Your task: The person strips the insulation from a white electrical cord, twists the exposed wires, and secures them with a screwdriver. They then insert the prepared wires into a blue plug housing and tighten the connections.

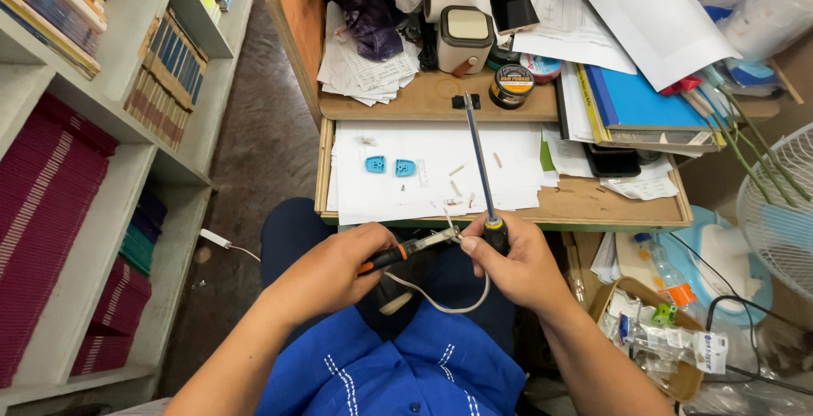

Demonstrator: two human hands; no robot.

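Note:
My left hand (334,268) grips a small pair of pliers (406,249) with orange and black handles, its jaws closed on the bare end of a white cable (440,304). The cable loops down over my lap. My right hand (517,264) holds the cable's end at the jaws and also clasps a long screwdriver (478,158) with a black and yellow handle, its shaft pointing away over the pulled-out desk board (584,204). Two small blue plastic parts (389,165) lie on white paper (432,170) on that board, with a few tiny screws and metal bits near them.
The wooden desk holds paper stacks (364,65), a round black tin (511,86), a white and brown device (464,39), a blue folder (635,99) and a dark phone (611,162). A white bookshelf (118,162) stands left. A fan (783,204) and a cluttered box (652,331) sit right.

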